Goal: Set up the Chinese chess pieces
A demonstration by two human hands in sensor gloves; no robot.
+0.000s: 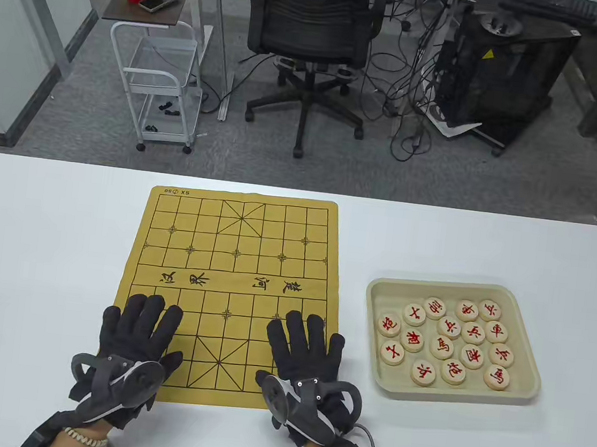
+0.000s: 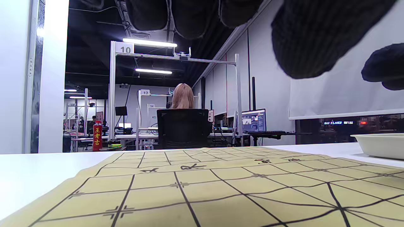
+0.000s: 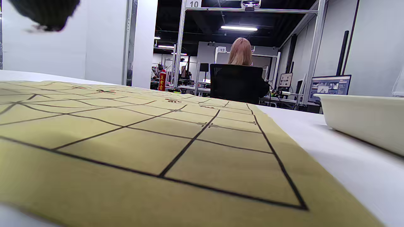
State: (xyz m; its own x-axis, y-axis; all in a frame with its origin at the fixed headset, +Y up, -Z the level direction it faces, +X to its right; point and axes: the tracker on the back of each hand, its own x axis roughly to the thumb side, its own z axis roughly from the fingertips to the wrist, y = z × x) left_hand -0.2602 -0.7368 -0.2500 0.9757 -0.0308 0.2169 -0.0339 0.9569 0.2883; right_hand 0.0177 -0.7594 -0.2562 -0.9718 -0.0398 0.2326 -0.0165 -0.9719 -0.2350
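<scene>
From the table view, the cloth board [image 1: 229, 296] lay flat on the white desk [image 1: 31, 257] with no piece on it. The left hand [image 1: 138, 334] and right hand [image 1: 305, 353] rested palm-down on the board's near edge, fingers spread and holding nothing. The red-lettered chess pieces [image 1: 444, 339] all sat in the beige tray [image 1: 525, 335], just right of the board.

In the left wrist view, gloved fingertips [image 2: 312, 34] hung over the bare board, the tray's wall [image 2: 378, 145] at far right.

The right wrist view showed only board and tray wall [image 3: 363, 116].

The setup seemed not yet begun; next, the right hand would likely reach to the tray and pinch one piece.
</scene>
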